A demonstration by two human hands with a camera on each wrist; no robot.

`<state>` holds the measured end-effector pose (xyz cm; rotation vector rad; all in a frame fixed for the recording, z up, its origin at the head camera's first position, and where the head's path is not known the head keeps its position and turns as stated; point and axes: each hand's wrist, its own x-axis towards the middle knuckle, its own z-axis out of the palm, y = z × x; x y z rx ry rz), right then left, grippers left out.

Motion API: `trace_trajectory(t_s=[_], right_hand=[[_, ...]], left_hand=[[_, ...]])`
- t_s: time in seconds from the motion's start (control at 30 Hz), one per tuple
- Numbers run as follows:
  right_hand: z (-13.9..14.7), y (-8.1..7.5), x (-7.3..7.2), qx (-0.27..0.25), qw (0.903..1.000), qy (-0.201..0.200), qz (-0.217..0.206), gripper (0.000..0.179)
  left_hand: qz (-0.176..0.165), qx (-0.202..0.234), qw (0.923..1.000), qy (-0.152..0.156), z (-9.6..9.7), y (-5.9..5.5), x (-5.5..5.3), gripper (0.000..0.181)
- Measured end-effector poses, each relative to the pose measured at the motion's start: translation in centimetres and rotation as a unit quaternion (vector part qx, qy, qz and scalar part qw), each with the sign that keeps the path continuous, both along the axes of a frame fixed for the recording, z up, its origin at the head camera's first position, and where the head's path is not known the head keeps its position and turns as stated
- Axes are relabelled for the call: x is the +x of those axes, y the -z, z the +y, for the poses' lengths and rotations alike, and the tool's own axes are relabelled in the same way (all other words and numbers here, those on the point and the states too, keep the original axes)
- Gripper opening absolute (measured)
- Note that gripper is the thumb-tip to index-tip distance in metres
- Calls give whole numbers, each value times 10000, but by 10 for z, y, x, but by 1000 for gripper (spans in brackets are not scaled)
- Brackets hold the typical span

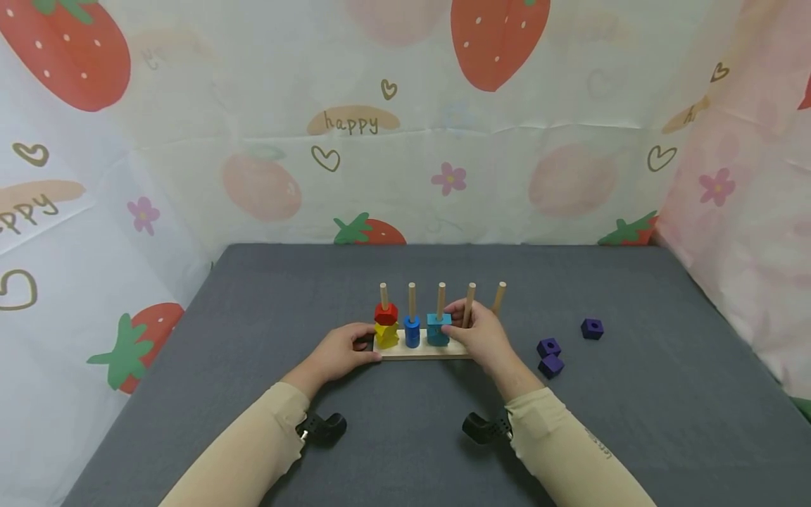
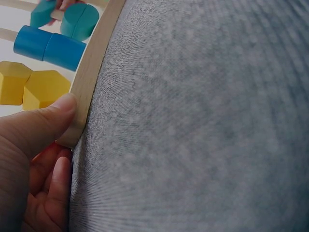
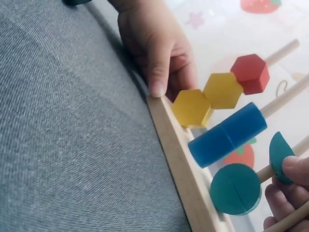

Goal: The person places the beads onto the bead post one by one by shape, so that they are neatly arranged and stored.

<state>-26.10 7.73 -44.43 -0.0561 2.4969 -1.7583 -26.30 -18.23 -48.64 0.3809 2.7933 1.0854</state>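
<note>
A wooden peg board [image 1: 424, 355] with several upright pegs stands on the table. My left hand [image 1: 337, 350] grips its left end, the thumb [image 2: 64, 107] along the front edge. Over the third peg my right hand [image 1: 483, 341] pinches a teal half-round block [image 3: 280, 155], which is threaded on the peg. Below it, with a gap between, a teal round made of two halves [image 3: 235, 188] sits at the base. Two stacked blue blocks [image 3: 228, 135] are on the second peg. The first peg carries yellow hexagonal blocks [image 3: 191, 107] with a red hexagonal block [image 3: 250, 73] on top.
Three purple blocks with holes lie on the grey table [image 1: 253, 296] to the right: two close together, one purple block [image 1: 548, 347] behind the other, and a purple block [image 1: 592, 329] farther off. A strawberry-print cloth [image 1: 494, 162] hangs behind the table and along both sides.
</note>
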Motion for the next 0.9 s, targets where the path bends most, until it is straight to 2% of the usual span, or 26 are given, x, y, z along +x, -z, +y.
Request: trace_trajectory(t_s=[0.27, 0.53, 0.67, 0.73, 0.9], right_hand=[[0, 5, 0, 149, 9999, -50, -12, 27], [5, 1, 2, 149, 9995, -292, -15, 49], [12, -6, 7, 113, 9985, -528, 133, 60], [16, -12, 9, 254, 9972, -660, 247, 63], [29, -27, 19, 599, 9928, -921, 468, 61]], left_hand=[[19, 21, 10000, -17, -1, 2, -1, 51], [36, -12, 10000, -12, 0, 1, -1, 51], [27, -22, 10000, -4, 0, 1, 0, 51], [28, -14, 10000, -1, 0, 1, 0, 51], [30, 20, 10000, -13, 0, 1, 0, 50]])
